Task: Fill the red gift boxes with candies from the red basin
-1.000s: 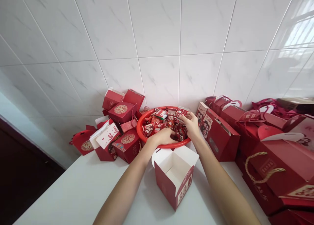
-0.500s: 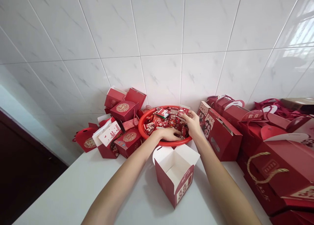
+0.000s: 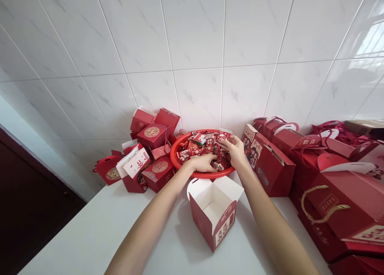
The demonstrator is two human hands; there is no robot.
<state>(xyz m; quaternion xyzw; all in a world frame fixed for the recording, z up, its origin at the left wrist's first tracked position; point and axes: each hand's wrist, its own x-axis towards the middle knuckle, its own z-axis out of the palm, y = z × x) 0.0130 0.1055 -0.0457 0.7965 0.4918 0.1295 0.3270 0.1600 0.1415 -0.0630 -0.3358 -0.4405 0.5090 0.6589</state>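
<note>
A round red basin (image 3: 174,160) full of wrapped candies (image 3: 200,149) stands by the wall. My left hand (image 3: 204,163) reaches over its near rim, fingers apart among the candies, next to a red packet (image 3: 219,164). At the basin's right side my right hand (image 3: 234,149) pinches a red and white candy packet (image 3: 224,135) between thumb and fingers. Between my forearms an open red box (image 3: 204,218) with a white inside stands with its flaps up, nothing visible in it.
Red gift boxes (image 3: 153,136) are piled left of the basin. More red boxes and bags (image 3: 276,169) crowd the right side, one with a gold rope handle (image 3: 306,205). A tiled wall (image 3: 198,91) rises behind the white table (image 3: 90,235).
My left hand has shifted slightly within the basin, and a red packet beside its fingertips shows more clearly. My right hand keeps its packet in nearly the same place.
</note>
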